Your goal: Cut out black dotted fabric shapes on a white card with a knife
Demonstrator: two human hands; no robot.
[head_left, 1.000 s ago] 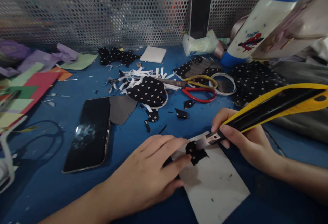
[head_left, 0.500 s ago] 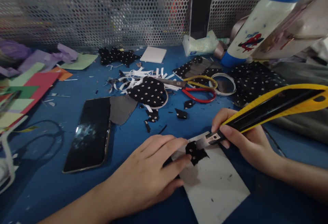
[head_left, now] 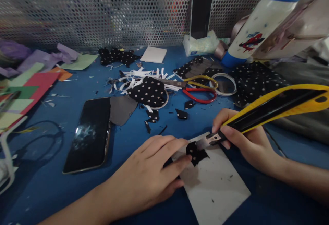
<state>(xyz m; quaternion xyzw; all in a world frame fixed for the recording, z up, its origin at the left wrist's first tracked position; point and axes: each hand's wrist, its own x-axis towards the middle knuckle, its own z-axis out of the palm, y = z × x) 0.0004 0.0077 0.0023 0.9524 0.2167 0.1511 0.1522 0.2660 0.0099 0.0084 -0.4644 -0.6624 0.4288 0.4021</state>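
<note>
My right hand [head_left: 248, 144] is closed around a yellow and black utility knife [head_left: 267, 110], thumb and fingers near its front end. The blade slants down to the left and meets a small black polka-dot fabric piece [head_left: 197, 157] with a ragged right edge. With its fingertips, my left hand [head_left: 151, 170] holds that piece against a white card [head_left: 216, 187], hiding its left side. The card lies at an angle on the blue tabletop and carries a few dark specks. Beyond my hands lie dark fabric scraps [head_left: 182, 114] and a larger dotted fabric shape [head_left: 149, 91].
Scissors [head_left: 200, 89] with yellow and red handles lie beside a white ring [head_left: 234, 84] and paper strips [head_left: 125, 81]. A phone [head_left: 88, 135] rests left. Behind, another phone [head_left: 202, 12] leans on a perforated metal panel [head_left: 144, 12], near a leaning bottle [head_left: 259, 33]. Coloured paper [head_left: 41, 81] sits far left.
</note>
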